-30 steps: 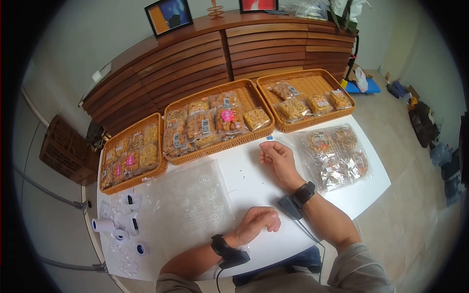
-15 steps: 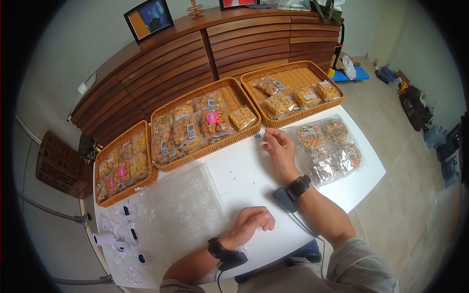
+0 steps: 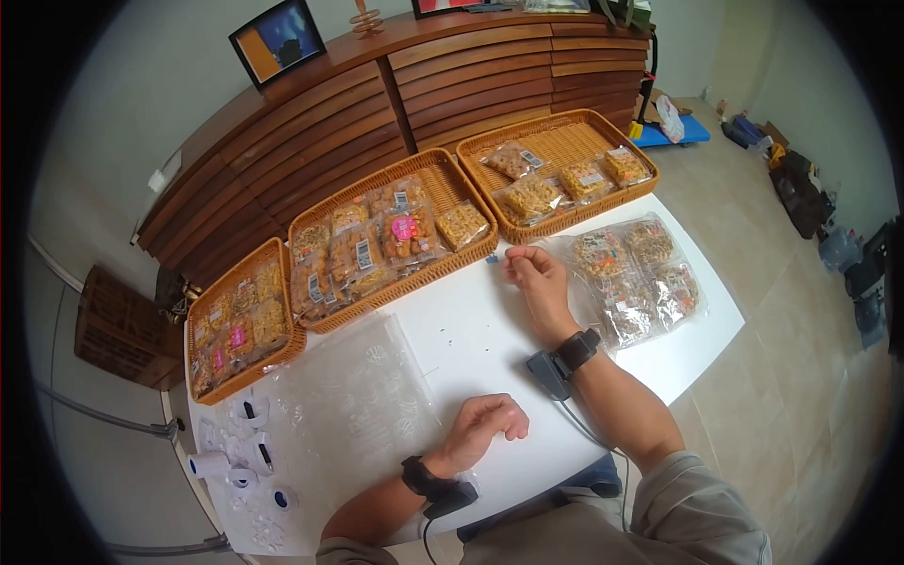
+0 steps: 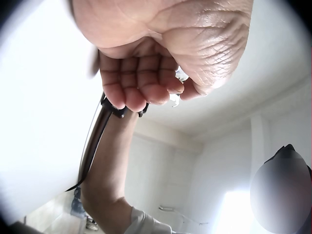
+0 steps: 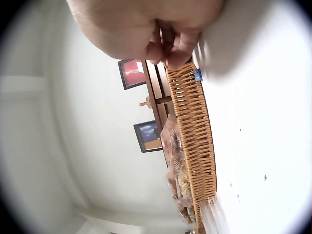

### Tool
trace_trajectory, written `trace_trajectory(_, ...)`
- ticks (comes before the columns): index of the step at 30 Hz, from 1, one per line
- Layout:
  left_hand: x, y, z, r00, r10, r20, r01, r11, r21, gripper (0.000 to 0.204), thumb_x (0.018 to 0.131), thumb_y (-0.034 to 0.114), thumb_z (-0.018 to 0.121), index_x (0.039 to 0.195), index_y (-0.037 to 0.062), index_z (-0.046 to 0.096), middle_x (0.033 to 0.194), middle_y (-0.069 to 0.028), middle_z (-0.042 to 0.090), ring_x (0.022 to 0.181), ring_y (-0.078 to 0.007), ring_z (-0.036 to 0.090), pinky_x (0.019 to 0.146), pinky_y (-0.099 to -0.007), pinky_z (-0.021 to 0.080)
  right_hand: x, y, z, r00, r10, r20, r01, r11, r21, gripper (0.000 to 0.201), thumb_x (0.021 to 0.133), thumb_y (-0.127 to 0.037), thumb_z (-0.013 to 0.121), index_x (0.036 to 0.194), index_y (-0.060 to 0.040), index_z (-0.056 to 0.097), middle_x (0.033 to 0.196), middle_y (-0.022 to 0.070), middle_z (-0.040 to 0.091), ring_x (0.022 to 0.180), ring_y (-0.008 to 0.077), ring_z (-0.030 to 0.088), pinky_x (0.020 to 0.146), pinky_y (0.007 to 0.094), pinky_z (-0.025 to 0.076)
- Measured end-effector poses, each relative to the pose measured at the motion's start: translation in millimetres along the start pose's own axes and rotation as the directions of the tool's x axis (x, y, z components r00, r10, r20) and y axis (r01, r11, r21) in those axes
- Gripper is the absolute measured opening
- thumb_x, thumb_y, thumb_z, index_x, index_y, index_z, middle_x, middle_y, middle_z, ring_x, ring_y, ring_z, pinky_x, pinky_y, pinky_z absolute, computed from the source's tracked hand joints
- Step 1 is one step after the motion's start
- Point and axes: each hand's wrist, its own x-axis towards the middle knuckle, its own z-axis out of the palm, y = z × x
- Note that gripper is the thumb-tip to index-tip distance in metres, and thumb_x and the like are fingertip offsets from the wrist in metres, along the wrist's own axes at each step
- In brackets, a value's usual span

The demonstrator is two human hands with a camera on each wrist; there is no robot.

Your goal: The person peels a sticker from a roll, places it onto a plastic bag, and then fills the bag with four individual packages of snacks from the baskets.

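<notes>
My left hand (image 3: 482, 428) rests low over the white table (image 3: 527, 480), beside a flat stack of clear plastic bags (image 3: 348, 395). Its fingers are loosely curled in the left wrist view, and no held thing shows in the head view. Farther forward, my right hand (image 3: 541, 287) hovers with bent fingers and the thumb near the index finger; nothing shows between them. A small blue binder clip (image 5: 196, 74) lies by the wicker tray's front corner, just left of the right fingertips. To the right of this hand sits a large clear bag (image 3: 636, 278) of several snack packs.
Three wicker trays line the table's back: a left one (image 3: 294, 334), a middle one (image 3: 405, 292) and a right one (image 3: 565, 224), all with bagged snacks. White rolls (image 3: 209, 464) and scraps lie at the left. A slatted wooden cabinet (image 3: 282, 160) stands behind.
The head view has turned, so trays and cabinet sit farther left and a little higher in it. Both hands keep nearly the same pose over the table.
</notes>
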Motion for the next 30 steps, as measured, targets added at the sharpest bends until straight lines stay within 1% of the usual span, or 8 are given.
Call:
trace_trajectory(6, -33, 1, 4, 0.980, 0.064, -0.187, -0.062, 0.998, 0.016, 0.030, 0.101, 0.013, 0.045, 0.073, 0.0055, 0.050, 0.071, -0.0037, 0.054, 0.076, -0.0171, 0.056, 0.073, -0.0306, 0.045, -5, 21, 46, 0.955, 0.056, 0.290, -0.032, 0.996, -0.088, 0.018, 0.098, -0.007, 0.057, 0.110, 0.0014, 0.066, 0.098, 0.0078, 0.069, 0.086, 0.0141, 0.066, 0.082, 0.0274, 0.053)
trace_trajectory(7, -40, 0, 4, 0.969, 0.083, -0.232, -0.086, 0.996, -0.001, 0.030, 0.101, 0.013, 0.047, 0.073, 0.0051, 0.051, 0.072, -0.0034, 0.055, 0.074, -0.0164, 0.055, 0.071, -0.0298, 0.045, -12, 10, 44, 0.920, 0.142, 0.364, -0.153, 0.988, 0.000, 0.018, 0.098, -0.008, 0.056, 0.110, 0.0021, 0.065, 0.101, 0.0094, 0.069, 0.089, 0.0157, 0.067, 0.084, 0.0285, 0.054)
trace_trajectory(9, -19, 8, 11, 1.000, -0.016, 0.018, 0.012, 0.984, 0.178, 0.029, 0.098, 0.013, 0.053, 0.071, 0.0039, 0.053, 0.068, -0.0033, 0.056, 0.067, -0.0147, 0.054, 0.064, -0.0288, 0.043, -20, -25, 20, 0.804, 0.290, 0.519, -0.410, 0.903, 0.130, 0.020, 0.100, -0.009, 0.055, 0.112, 0.0034, 0.064, 0.106, 0.0124, 0.070, 0.095, 0.0190, 0.069, 0.089, 0.0307, 0.055)
trace_trajectory(11, -3, 16, 15, 0.962, -0.026, 0.271, -0.078, 0.928, 0.364, 0.029, 0.093, 0.013, 0.062, 0.068, 0.0028, 0.053, 0.064, -0.0036, 0.057, 0.058, -0.0140, 0.051, 0.056, -0.0290, 0.040, -17, -21, 34, 0.732, 0.256, 0.632, -0.379, 0.923, 0.065, 0.029, 0.102, -0.015, 0.052, 0.123, 0.0038, 0.058, 0.127, 0.0180, 0.063, 0.119, 0.0265, 0.062, 0.102, 0.0348, 0.051)
trace_trajectory(12, -2, 18, 19, 0.922, 0.024, 0.388, -0.209, 0.872, 0.443, 0.030, 0.090, 0.014, 0.067, 0.066, 0.0022, 0.053, 0.061, -0.0040, 0.057, 0.052, -0.0143, 0.049, 0.051, -0.0297, 0.038, -39, -27, 30, 0.469, 0.348, 0.812, -0.703, 0.703, 0.106, 0.046, 0.104, -0.025, 0.048, 0.139, 0.0053, 0.047, 0.143, 0.0233, 0.052, 0.135, 0.0324, 0.050, 0.111, 0.0398, 0.044)
trace_trajectory(14, -5, 15, 24, 0.904, 0.056, 0.423, -0.244, 0.881, 0.405, 0.031, 0.086, 0.014, 0.070, 0.064, 0.0021, 0.052, 0.058, -0.0061, 0.055, 0.049, -0.0172, 0.048, 0.050, -0.0318, 0.037, -53, -25, 38, 0.238, 0.399, 0.885, -0.788, 0.612, -0.064, 0.061, 0.106, -0.035, 0.043, 0.149, 0.0065, 0.033, 0.153, 0.0252, 0.039, 0.145, 0.0351, 0.036, 0.116, 0.0438, 0.036)
trace_trajectory(18, -9, 22, 29, 0.875, 0.017, 0.484, -0.212, 0.912, 0.351, 0.030, 0.086, 0.014, 0.069, 0.064, 0.0034, 0.051, 0.059, -0.0056, 0.055, 0.051, -0.0181, 0.050, 0.051, -0.0321, 0.038, -70, -9, 46, 0.031, 0.454, 0.890, -0.782, 0.566, -0.262, 0.059, 0.109, -0.037, 0.036, 0.150, 0.0057, 0.032, 0.156, 0.0193, 0.036, 0.146, 0.0301, 0.035, 0.118, 0.0441, 0.034)
trace_trajectory(30, -19, 46, 26, 0.913, 0.092, 0.398, -0.237, 0.912, 0.334, 0.016, 0.084, 0.008, 0.070, 0.073, 0.0013, 0.059, 0.068, -0.0068, 0.062, 0.060, -0.0196, 0.059, 0.059, -0.0312, 0.046, -73, -9, 46, 0.042, 0.564, 0.825, -0.746, 0.566, -0.350, 0.054, 0.105, -0.026, 0.051, 0.148, 0.0054, 0.037, 0.153, 0.0158, 0.043, 0.142, 0.0255, 0.041, 0.114, 0.0373, 0.039)
